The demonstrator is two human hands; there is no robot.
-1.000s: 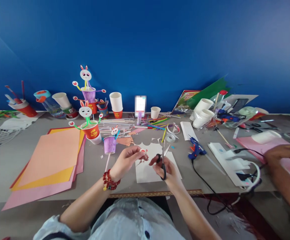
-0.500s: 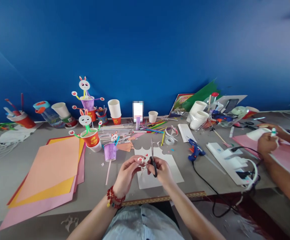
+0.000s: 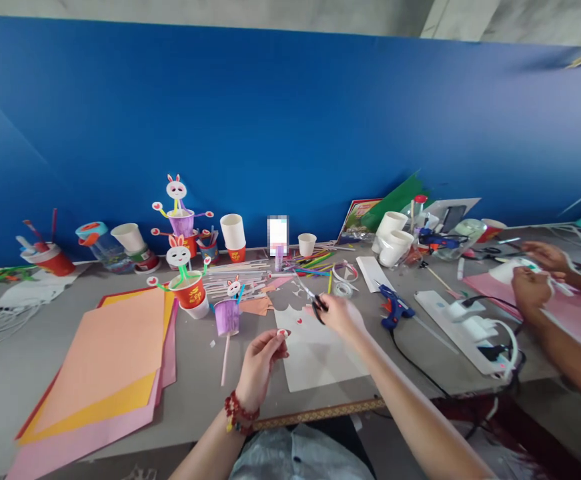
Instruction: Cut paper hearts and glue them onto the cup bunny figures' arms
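Observation:
Between thumb and fingers, my left hand (image 3: 263, 353) pinches a small white paper disc (image 3: 282, 333) with a red mark on it. My right hand (image 3: 339, 313) is closed on black-handled scissors (image 3: 319, 308), whose blades point up and left over the far edge of a white paper sheet (image 3: 315, 363). That sheet has a scalloped far edge and a small red heart drawn on it. Left of my left hand stands a purple paper cup (image 3: 227, 317) with a rabbit face and a pink straw leg. Behind it is a red cup figure (image 3: 187, 291) with a rabbit head.
Coloured paper sheets (image 3: 105, 360) lie at the left. A blue glue gun (image 3: 394, 305) and a white power strip (image 3: 455, 327) with cables are on the right. Another person's hands (image 3: 535, 280) work on a white cup at far right. Straws and pens (image 3: 315, 263) lie along the back.
My right hand with the scissors has moved away from my left hand, forward and right. The left hand keeps the disc and sits slightly lower. The view has tilted up.

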